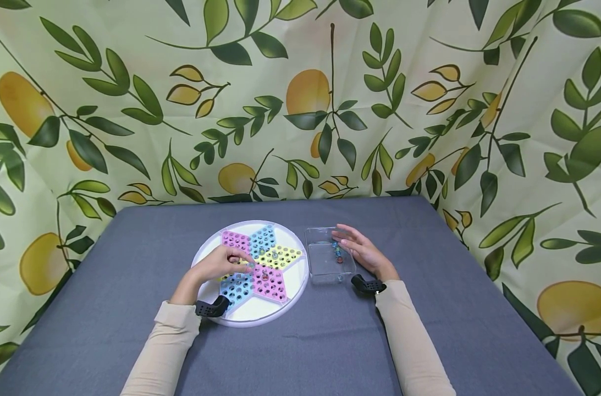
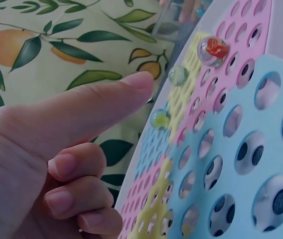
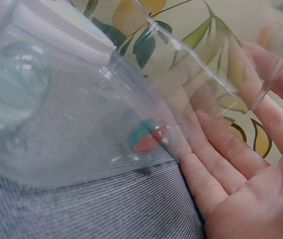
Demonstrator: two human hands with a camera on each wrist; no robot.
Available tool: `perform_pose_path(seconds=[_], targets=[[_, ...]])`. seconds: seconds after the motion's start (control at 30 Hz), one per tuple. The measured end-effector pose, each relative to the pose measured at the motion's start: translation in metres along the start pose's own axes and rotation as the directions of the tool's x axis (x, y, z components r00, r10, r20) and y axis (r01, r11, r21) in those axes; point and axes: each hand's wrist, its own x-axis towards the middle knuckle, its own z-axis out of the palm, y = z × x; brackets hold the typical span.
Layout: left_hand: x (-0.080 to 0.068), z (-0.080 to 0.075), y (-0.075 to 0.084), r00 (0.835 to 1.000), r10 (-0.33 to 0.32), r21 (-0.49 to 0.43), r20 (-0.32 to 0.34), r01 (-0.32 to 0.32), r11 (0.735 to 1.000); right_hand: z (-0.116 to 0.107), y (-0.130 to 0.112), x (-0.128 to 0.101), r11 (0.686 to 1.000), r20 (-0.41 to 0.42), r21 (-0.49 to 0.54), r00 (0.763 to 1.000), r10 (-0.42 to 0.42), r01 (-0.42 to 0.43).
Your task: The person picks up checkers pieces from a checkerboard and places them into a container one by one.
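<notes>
A round white board (image 1: 292, 286) carries a star of pink, blue and yellow hole fields (image 2: 233, 89). My left hand (image 1: 229, 259) hovers over the star's left side, one digit straight and three fingers (image 2: 76, 167) curled, with nothing seen in it. Near its tip sit a greenish marble (image 2: 178, 74), a yellow one (image 2: 160, 119) and an orange-red one (image 2: 212, 50). My right hand (image 1: 358, 247) lies open with straight fingers (image 3: 231, 149) against the right wall of a clear plastic box (image 1: 325, 278). The box holds several marbles, among them a red-and-blue marble (image 3: 149, 137) and a clear marble (image 3: 14, 82).
The board and box lie side by side on a grey-blue cloth table (image 1: 132, 247). A leaf-and-lemon curtain (image 1: 300, 110) closes in the back and both sides. Black wrist camera mounts (image 1: 212, 307) sit under both wrists.
</notes>
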Motion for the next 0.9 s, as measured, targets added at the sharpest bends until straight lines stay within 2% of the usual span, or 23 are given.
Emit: perform_pose_path(seconds=[0.33,0.5,0.7,0.9], targets=[[0.005,0.009,0.01,0.996,0.016,-0.024,-0.087,-0.018,1.0,0.0,-0.001,-0.003,1.0,-0.001,-0.029,1.0,0.006,-0.006],[0.008,0.014,0.021,0.993,0.049,-0.048,-0.104,-0.055,0.997,0.001,-0.001,-0.002,1.0,0.002,-0.023,1.0,0.0,0.0],[0.011,0.021,0.036,0.992,0.029,-0.048,-0.125,-0.035,0.998,0.002,-0.001,-0.002,1.0,0.006,0.001,1.0,-0.009,0.009],[0.014,0.026,0.04,0.989,0.043,-0.031,-0.143,-0.048,0.998,0.002,-0.002,-0.002,1.0,-0.001,-0.012,1.0,0.001,-0.001]])
